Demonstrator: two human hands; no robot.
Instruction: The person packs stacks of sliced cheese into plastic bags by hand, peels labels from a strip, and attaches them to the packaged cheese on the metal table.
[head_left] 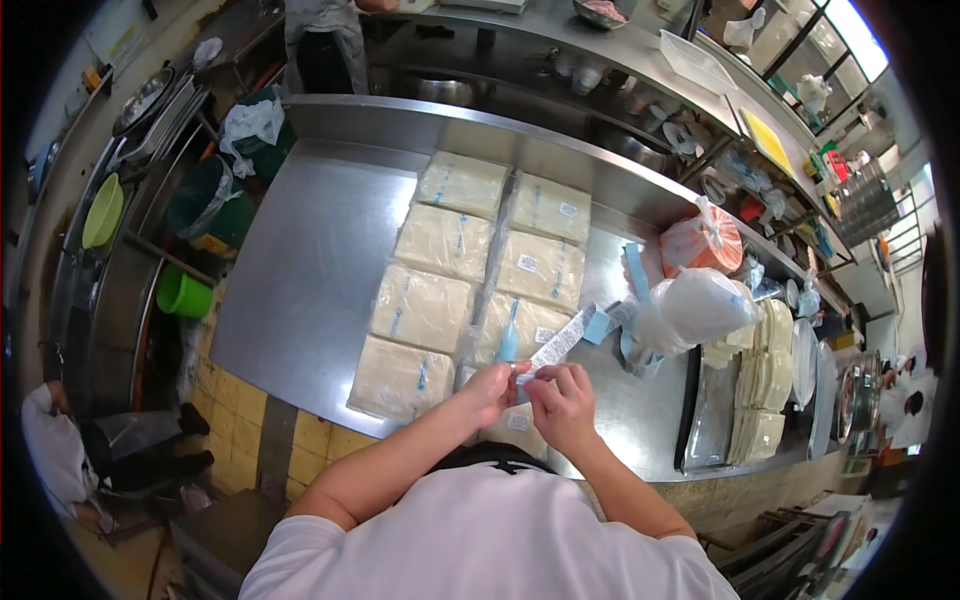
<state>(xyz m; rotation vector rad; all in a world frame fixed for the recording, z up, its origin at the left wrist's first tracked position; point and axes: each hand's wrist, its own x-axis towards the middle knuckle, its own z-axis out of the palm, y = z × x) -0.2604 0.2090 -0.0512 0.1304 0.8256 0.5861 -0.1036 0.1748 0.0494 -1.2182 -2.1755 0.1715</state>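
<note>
Both hands meet over the near end of the right-hand row of packs. My left hand is closed on a strip of printed labels with blue backing. A bare blue length of backing stands up beside its fingers. My right hand pinches at the strip's near end; whether a label is loose in its fingertips is hidden. Several flat, pale packs in clear plastic lie in two rows. White labels show on packs in the right row, and none show on the left row.
The strip trails right toward a white plastic bag and an orange-and-white bag. Stacked pale foam trays stand at the right end of the steel table. Green bins and a seated person are left; another person stands beyond.
</note>
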